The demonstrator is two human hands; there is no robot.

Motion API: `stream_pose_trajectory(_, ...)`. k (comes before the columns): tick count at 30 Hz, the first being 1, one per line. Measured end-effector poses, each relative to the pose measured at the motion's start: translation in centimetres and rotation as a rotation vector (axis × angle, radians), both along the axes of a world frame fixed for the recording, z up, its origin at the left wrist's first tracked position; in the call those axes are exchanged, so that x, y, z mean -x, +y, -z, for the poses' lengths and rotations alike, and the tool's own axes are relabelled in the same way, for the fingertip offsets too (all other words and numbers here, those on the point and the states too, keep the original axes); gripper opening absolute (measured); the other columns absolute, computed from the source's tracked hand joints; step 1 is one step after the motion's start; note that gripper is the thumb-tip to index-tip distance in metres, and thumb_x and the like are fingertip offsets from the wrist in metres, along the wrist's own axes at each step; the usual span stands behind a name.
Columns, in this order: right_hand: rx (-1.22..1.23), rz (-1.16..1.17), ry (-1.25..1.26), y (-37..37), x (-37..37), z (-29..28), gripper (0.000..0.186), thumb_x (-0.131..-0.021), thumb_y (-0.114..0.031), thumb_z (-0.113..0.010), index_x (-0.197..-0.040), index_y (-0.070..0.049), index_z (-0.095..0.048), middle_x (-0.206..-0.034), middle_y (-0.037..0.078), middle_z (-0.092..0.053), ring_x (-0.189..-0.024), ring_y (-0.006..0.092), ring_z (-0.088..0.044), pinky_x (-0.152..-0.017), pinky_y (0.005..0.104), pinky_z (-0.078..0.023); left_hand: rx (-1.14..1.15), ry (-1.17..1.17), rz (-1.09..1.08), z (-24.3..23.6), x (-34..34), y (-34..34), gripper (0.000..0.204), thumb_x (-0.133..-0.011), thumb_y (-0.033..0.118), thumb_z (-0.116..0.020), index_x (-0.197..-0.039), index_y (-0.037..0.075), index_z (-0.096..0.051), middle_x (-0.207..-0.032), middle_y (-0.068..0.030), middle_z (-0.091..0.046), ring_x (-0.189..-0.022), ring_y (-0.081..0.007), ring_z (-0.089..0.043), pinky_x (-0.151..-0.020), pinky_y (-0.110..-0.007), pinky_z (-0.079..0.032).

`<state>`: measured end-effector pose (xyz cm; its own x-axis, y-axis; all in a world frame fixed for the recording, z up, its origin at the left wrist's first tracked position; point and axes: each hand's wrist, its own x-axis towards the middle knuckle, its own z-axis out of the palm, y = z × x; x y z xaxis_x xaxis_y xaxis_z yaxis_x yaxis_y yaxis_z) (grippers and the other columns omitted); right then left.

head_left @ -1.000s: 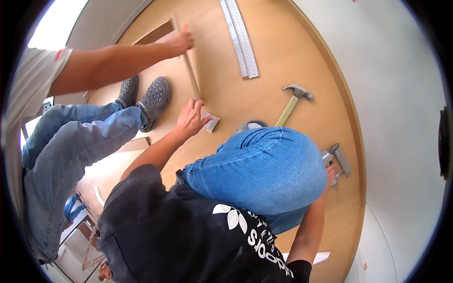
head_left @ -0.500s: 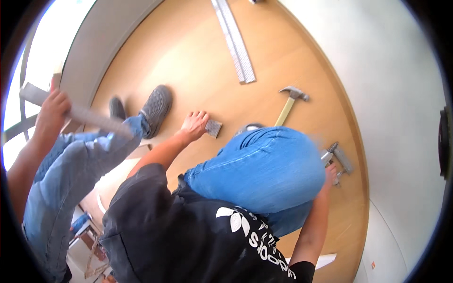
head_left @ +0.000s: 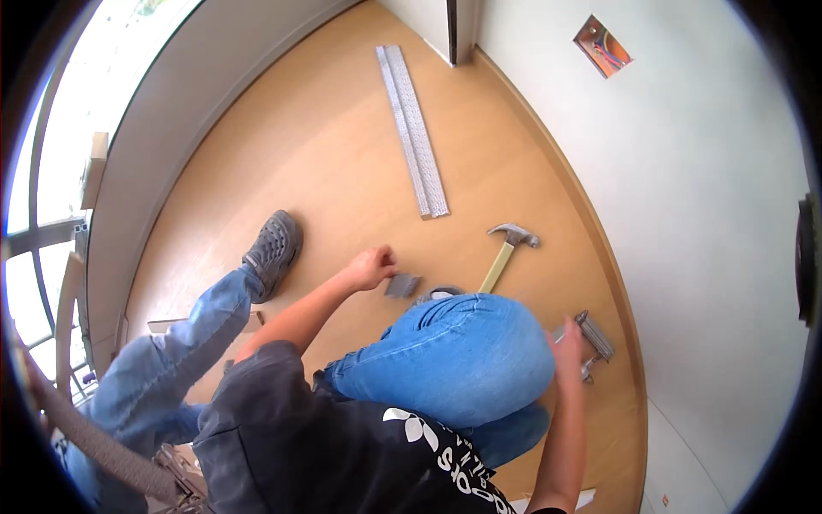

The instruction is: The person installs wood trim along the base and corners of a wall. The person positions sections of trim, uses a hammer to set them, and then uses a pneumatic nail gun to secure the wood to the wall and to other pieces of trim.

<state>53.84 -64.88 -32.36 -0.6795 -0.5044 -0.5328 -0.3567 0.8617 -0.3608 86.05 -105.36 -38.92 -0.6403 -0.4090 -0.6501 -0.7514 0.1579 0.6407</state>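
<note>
One small flat grey piece [head_left: 402, 285] lies on the brown floor [head_left: 334, 154], just beside the fingertips of the left hand [head_left: 372, 267], to their lower right. Contact between the two cannot be confirmed. The left hand's fingers are loosely bent, with thumb and forefinger parted. The right hand [head_left: 565, 347] is well apart from the left, beyond the bent knee [head_left: 509, 343], and at a grey metal tool [head_left: 595, 336]; whether it is closed on the tool cannot be told. Between grey piece and tool lies a claw hammer [head_left: 505, 255], its pale yellow handle running down to the knee. Farther out, two silvery strips [head_left: 413, 133] lie side by side. At left stands a co-worker's grey shoe [head_left: 276, 248].
</note>
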Motion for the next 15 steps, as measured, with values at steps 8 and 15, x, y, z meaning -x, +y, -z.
stream_pose_trajectory(8,0.534,0.313,-0.692,-18.8,-6.7,7.9,0.070,-0.089,-0.027,-0.080,-0.143,0.004,-0.049,-0.130,0.020,-0.064,-0.119,0.0317,-0.063,-0.102,0.0447,-0.051,-0.133,0.302,0.039,-2.6,14.9,0.2,0.019,-0.095,0.019,-0.071,-0.103,0.004,-0.063,-0.097,-0.0162,-0.073,-0.094,-0.0324,-0.071,-0.082,-0.042,-0.056)
stream_pose_trajectory(15,0.521,0.844,-1.064,-19.3,-1.2,7.3,0.035,-0.100,-0.011,-0.064,-0.134,-0.002,-0.058,-0.111,0.012,-0.071,-0.094,0.0231,-0.073,-0.072,0.0365,-0.066,0.681,0.262,0.760,2.4,15.1,-9.7,0.069,-0.074,0.026,-0.086,-0.136,0.019,-0.058,-0.155,-0.0130,-0.044,-0.149,-0.0324,-0.035,-0.121,-0.054,-0.029)
